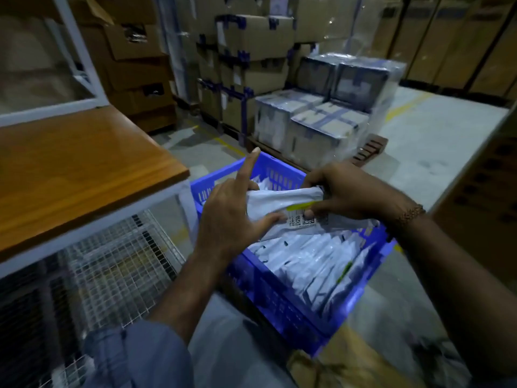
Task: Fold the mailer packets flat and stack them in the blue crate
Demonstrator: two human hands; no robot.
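The room is a dim storeroom with a grey floor [436, 141] that has yellow lines painted on it. On the left stands a bench [70, 163] with a brown wooden top, a white frame and wire mesh [112, 275] below. Brown cardboard boxes [251, 37] are piled high at the back. In front of them, smaller boxes wrapped in shiny plastic [330, 107] sit on a wooden pallet [369, 149]

Left forearm bare below rolled grey-blue sleeve [134, 354]. Right wrist carries thin beaded brown bracelet [411, 214]. Both hands ungloved, no rings visible.
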